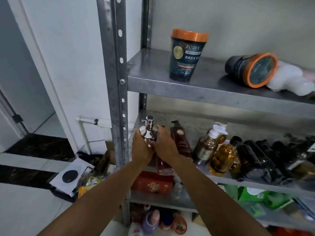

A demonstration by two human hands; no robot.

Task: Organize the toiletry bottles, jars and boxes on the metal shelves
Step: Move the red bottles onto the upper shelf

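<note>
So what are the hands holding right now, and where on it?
The pump bottle: left hand and right hand both grip it around the shoulder, just under the chrome collar. Pump head and lower body are free.

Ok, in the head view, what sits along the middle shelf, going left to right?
Pump bottle → maroon bottle → white-capped brown bottle → amber bottle → black bottles. The small pump bottle behind is left out because it overlaps the others.
</note>
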